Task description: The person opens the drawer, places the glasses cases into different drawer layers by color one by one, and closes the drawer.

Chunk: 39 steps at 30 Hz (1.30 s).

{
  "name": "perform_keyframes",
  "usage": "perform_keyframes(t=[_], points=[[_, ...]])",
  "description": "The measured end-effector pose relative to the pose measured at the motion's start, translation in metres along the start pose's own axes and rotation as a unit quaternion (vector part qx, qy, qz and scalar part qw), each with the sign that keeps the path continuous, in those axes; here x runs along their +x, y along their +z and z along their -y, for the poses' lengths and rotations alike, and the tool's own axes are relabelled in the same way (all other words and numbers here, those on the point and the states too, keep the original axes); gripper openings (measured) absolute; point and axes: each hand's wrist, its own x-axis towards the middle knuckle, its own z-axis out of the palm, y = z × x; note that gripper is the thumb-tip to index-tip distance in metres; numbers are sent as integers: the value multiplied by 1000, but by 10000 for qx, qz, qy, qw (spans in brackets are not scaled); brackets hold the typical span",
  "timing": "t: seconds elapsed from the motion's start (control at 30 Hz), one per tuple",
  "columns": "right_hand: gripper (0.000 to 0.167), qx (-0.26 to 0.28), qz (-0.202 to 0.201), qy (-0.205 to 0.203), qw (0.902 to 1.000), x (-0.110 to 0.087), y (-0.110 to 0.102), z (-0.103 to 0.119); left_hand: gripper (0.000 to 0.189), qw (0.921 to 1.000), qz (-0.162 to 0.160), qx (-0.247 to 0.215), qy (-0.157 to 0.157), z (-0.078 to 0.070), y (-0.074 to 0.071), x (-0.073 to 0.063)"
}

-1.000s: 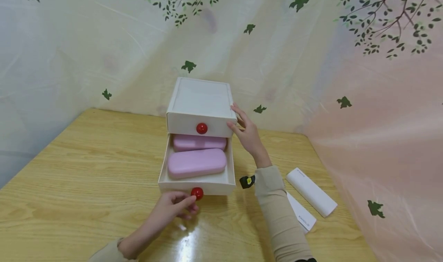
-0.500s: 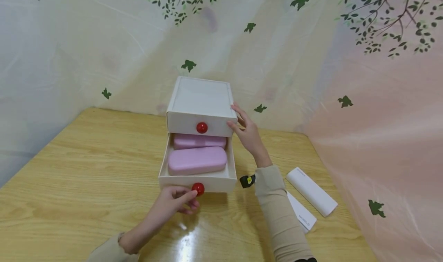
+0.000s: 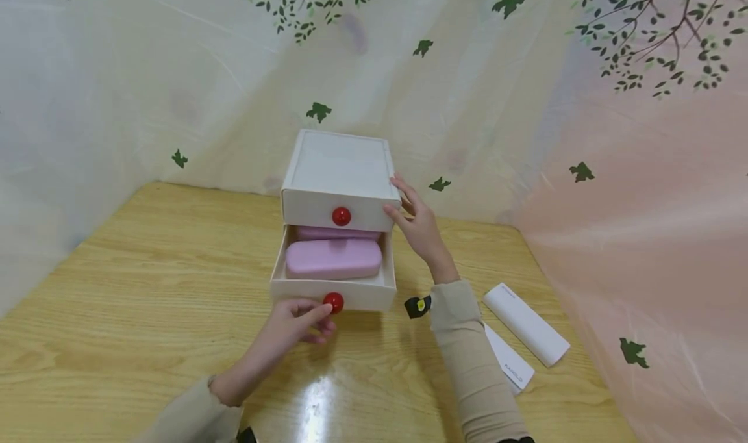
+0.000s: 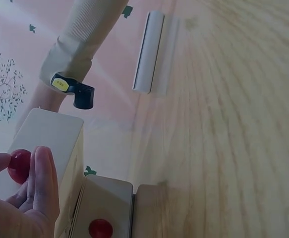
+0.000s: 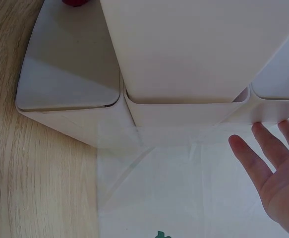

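Observation:
A white drawer cabinet point(image 3: 345, 160) stands on the table, its middle drawer point(image 3: 365, 297) pulled partly out. My left hand point(image 3: 286, 329) pinches that drawer's red knob point(image 4: 19, 166) between thumb and fingers. Inside lies a long pink case point(image 3: 333, 259) with rounded ends; behind it a second pink case point(image 3: 339, 234) is mostly hidden under the top drawer point(image 3: 310, 209). My right hand point(image 3: 422, 232) rests on the cabinet's upper right corner, thumb on the front, straight fingers along the side. Below, the bottom drawer point(image 4: 102, 201) is closed, with its own red knob.
Two slim white boxes, one farther out point(image 3: 526, 325) and one partly behind the right sleeve point(image 3: 508, 358), lie on the wooden table point(image 3: 146, 313) at right. A printed curtain point(image 3: 234, 73) hangs behind the table. Black cameras are strapped to the wrists.
My left hand has moved the middle drawer inward, away from me, so less of the rear pink case shows. My right hand stays at the cabinet's corner.

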Motion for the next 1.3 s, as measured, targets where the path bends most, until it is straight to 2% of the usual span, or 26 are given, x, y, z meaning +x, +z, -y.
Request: perform_keyframes(t=[0.33, 0.5, 0.77, 1.03, 1.3], points=[[57, 96, 53, 258, 9996, 0, 0, 3, 30, 9991, -411, -48, -8, -2, 2, 19], [57, 85, 100, 361, 9993, 2, 0, 2, 30, 9981, -573, -241, 42, -1, 2, 29], [57, 60, 84, 253, 9996, 2, 1, -1, 33, 9943, -955, -466, 127, 0, 4, 46], [56, 33, -8, 91, 10000, 1, 0, -1, 34, 9873, -1393, -769, 8, -2, 9, 63], [57, 24, 35, 144, 9999, 0, 0, 0, 34, 9843, -1571, -799, 127, 0, 8, 74]])
